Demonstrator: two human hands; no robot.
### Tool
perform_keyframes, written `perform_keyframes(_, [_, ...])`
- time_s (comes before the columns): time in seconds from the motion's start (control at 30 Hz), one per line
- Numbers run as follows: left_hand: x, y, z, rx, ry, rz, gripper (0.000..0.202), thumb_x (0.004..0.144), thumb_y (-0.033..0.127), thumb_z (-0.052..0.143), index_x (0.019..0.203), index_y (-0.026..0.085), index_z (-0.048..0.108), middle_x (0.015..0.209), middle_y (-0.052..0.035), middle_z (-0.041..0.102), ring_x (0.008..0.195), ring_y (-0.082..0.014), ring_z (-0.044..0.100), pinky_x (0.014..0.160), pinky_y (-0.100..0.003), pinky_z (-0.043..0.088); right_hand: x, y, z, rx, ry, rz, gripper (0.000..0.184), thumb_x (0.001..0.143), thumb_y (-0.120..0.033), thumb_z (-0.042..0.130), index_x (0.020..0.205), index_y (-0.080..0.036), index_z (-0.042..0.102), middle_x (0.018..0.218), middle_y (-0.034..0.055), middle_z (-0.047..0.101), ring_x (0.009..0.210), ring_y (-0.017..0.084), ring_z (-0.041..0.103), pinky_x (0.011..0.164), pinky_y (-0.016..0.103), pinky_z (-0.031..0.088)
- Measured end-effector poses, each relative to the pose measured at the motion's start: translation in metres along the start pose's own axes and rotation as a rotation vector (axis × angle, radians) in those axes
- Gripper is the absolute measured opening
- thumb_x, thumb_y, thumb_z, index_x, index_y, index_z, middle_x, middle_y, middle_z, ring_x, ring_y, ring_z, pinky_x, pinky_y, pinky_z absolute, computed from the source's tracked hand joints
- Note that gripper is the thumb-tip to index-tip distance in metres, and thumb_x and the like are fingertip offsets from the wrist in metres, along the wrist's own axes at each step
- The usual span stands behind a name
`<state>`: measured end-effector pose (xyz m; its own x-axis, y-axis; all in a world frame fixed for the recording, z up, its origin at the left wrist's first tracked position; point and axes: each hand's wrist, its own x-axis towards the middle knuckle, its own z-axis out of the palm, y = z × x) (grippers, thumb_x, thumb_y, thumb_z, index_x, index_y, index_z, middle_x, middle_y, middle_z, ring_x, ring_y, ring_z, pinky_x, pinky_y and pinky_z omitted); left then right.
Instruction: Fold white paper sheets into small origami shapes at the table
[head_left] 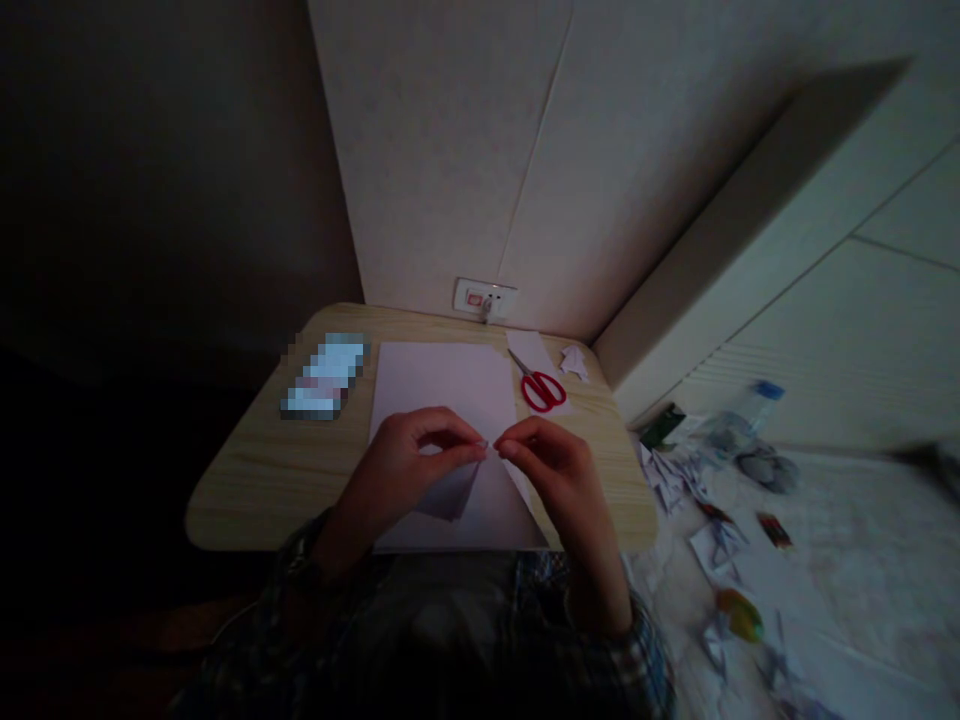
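Observation:
My left hand [424,455] pinches a folded piece of paper [450,492] by its upper corner, with the rest hanging below the fingers. Close beside it, my right hand [551,465] has thumb and forefinger pressed together at that same corner. Whether the right fingertips grip the paper or only something tiny cannot be made out. Both hands are above a stack of white paper sheets [442,375] on the small wooden table [255,480]. Beyond the right hand, red-handled scissors [543,391] rest partly on a narrow paper strip [534,350], blades pointing up and left.
A blurred-out phone-like screen [326,377] lies at the table's left. A small folded paper shape [574,362] sits at the back right corner. A wall socket [486,298] is behind the table. On the right, a plastic bottle [742,415] and paper scraps [667,480] lie on a pale surface.

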<state>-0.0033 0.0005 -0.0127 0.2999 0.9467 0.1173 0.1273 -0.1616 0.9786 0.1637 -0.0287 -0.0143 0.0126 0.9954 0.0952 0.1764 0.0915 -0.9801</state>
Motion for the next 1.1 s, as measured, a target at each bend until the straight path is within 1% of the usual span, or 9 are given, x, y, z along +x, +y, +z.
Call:
perform_keyframes(0.07, [-0.0006, -0.0010, 0.0004, -0.012, -0.007, -0.013, 0.007, 0.066, 0.024, 0.071, 0.065, 0.018, 0.069, 0.066, -0.0008, 0.070, 0.067, -0.0167, 0.064, 0.067, -0.026, 0.050, 0.0009, 0.0009, 0.0006, 0.033, -0.023, 0.024, 0.010, 0.072, -0.027, 0.069, 0.066, -0.020, 0.065, 0.065, -0.0008, 0.065, 0.067, 0.015, 0.059, 0.067, 0.026, 0.046])
perform_keyframes(0.17, [-0.0015, -0.0033, 0.0002, -0.036, -0.004, -0.040, 0.010, 0.066, 0.024, 0.073, 0.073, 0.018, 0.069, 0.066, 0.0002, 0.069, 0.066, -0.0161, 0.064, 0.065, -0.026, 0.050, 0.0016, 0.0014, 0.0011, 0.068, -0.053, 0.042, 0.010, 0.070, -0.027, 0.070, 0.065, -0.020, 0.065, 0.064, -0.0016, 0.065, 0.066, 0.015, 0.059, 0.066, 0.026, 0.046])
perform_keyframes(0.37, [-0.0024, -0.0041, -0.0007, -0.054, -0.050, -0.034, 0.010, 0.069, 0.025, 0.072, 0.068, 0.017, 0.066, 0.066, 0.0006, 0.067, 0.066, -0.0145, 0.062, 0.064, -0.024, 0.049, 0.0009, 0.0010, 0.0007, 0.081, -0.104, 0.081, 0.009, 0.070, -0.027, 0.072, 0.067, -0.020, 0.067, 0.066, -0.0022, 0.065, 0.069, 0.014, 0.060, 0.067, 0.026, 0.045])
perform_keyframes(0.67, [-0.0012, -0.0013, -0.0010, 0.001, -0.064, -0.012, 0.009, 0.068, 0.024, 0.071, 0.067, 0.017, 0.066, 0.066, -0.0003, 0.068, 0.065, -0.0148, 0.063, 0.065, -0.025, 0.049, 0.0019, -0.0001, -0.0001, 0.058, -0.110, 0.100, 0.010, 0.070, -0.028, 0.071, 0.065, -0.020, 0.067, 0.064, -0.0015, 0.066, 0.066, 0.014, 0.059, 0.066, 0.026, 0.046])
perform_keyframes(0.83, [-0.0019, -0.0012, -0.0017, 0.030, -0.074, -0.003, 0.010, 0.069, 0.026, 0.071, 0.066, 0.017, 0.066, 0.066, -0.0007, 0.068, 0.064, -0.0152, 0.063, 0.064, -0.025, 0.049, 0.0031, 0.0002, -0.0001, 0.021, -0.117, 0.081, 0.010, 0.071, -0.026, 0.071, 0.065, -0.020, 0.067, 0.064, -0.0020, 0.065, 0.065, 0.014, 0.059, 0.066, 0.025, 0.046])
perform_keyframes(1.0, [-0.0019, -0.0021, -0.0024, 0.043, -0.089, -0.006, 0.010, 0.069, 0.026, 0.070, 0.067, 0.017, 0.066, 0.066, -0.0005, 0.068, 0.064, -0.0155, 0.063, 0.064, -0.025, 0.050, 0.0032, -0.0009, -0.0003, -0.073, -0.111, 0.011, 0.011, 0.073, -0.025, 0.069, 0.065, -0.019, 0.065, 0.065, -0.0010, 0.064, 0.066, 0.014, 0.058, 0.065, 0.025, 0.045])
perform_keyframes(1.1, [-0.0016, -0.0020, -0.0026, 0.036, -0.097, -0.006, 0.010, 0.070, 0.026, 0.069, 0.067, 0.017, 0.065, 0.066, -0.0002, 0.066, 0.065, -0.0150, 0.062, 0.064, -0.025, 0.050, 0.0034, -0.0025, 0.0000, -0.099, -0.101, -0.007, 0.010, 0.073, -0.024, 0.069, 0.065, -0.019, 0.065, 0.065, -0.0006, 0.064, 0.067, 0.015, 0.058, 0.066, 0.026, 0.045])
